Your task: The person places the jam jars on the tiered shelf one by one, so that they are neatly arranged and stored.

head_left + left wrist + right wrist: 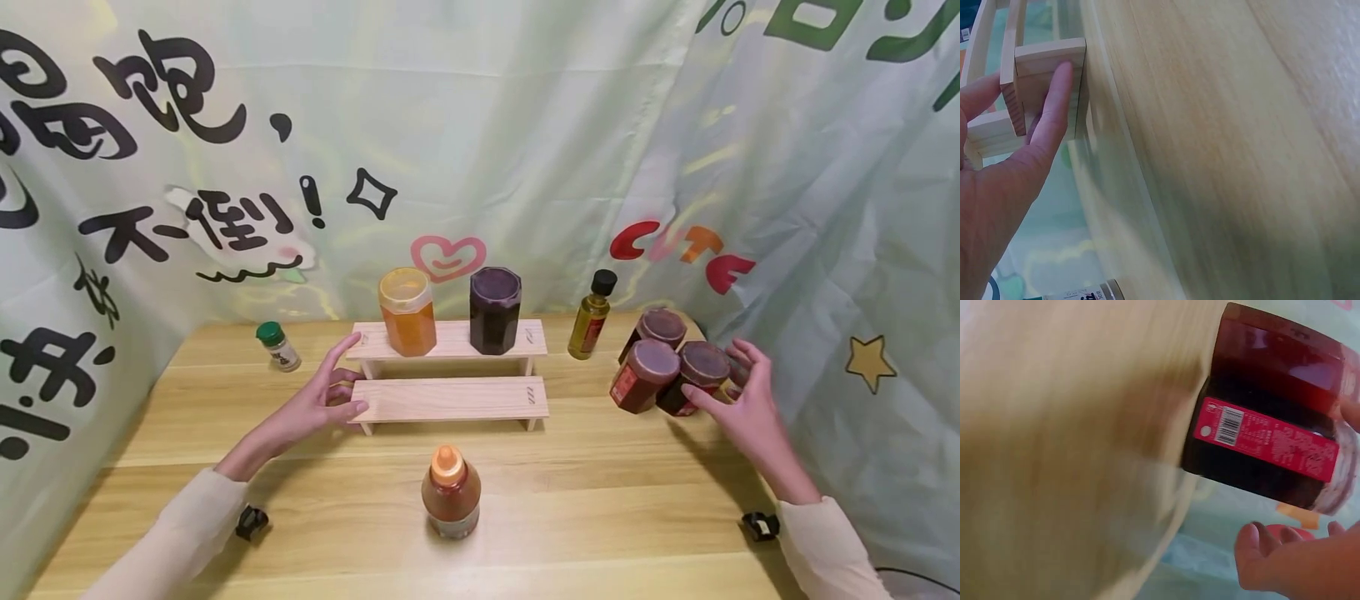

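My left hand holds the left end of a two-tier wooden rack. Its thumb lies on the lower board, and in the left wrist view the index finger reaches along the rack's side. On the upper board stand an amber jar and a dark jar. At the right, my right hand is spread around a dark jar with a red label, thumb at its lid and the other fingers apart from it. Close beside it are a reddish jar and another jar.
An orange-capped squeeze bottle stands in front of the rack. A green-capped shaker is at the back left, and a black-capped oil bottle stands right of the rack. Printed fabric hangs behind the wooden table.
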The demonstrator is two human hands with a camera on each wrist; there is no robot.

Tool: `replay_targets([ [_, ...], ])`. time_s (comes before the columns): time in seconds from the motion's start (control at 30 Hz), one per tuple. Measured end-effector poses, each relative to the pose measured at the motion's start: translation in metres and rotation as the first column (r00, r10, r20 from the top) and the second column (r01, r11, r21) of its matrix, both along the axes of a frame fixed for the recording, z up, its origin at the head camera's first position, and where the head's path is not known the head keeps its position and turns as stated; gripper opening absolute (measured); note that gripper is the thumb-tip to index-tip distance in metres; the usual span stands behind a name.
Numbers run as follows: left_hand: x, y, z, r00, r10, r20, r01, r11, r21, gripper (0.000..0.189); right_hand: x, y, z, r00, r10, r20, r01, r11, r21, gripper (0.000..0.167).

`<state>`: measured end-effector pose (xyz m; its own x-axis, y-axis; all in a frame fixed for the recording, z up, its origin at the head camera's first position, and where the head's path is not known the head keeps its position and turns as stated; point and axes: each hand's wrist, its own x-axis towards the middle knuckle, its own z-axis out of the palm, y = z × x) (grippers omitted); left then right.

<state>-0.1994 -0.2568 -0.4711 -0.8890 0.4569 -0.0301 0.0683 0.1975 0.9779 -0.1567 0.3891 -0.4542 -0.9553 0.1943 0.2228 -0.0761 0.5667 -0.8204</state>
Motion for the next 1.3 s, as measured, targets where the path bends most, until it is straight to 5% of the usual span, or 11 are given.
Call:
replay_targets([
  [0.4,0.002,-0.003,-0.001,1.0,0.014,0.006,-0.014,1.0,-0.006,0.107,-0.009,0.005,-0.018,0.99,0.142,-0.016,-0.142,0.99,0.001,0.107],
  [0.9,0.001,-0.003,0.0,1.0,0.018,-0.022,-0.018,1.0,-0.014,0.105,-0.006,0.0,-0.02,0.998,0.067,-0.022,-0.064,0.994,0.092,0.117],
  [1.3,0.0,-0.002,-0.002,1.0,0.005,-0.008,-0.004,1.0,0.023,0.106,-0.001,0.011,-0.014,0.997,0.027,-0.075,-0.016,0.99,0.143,0.109],
])
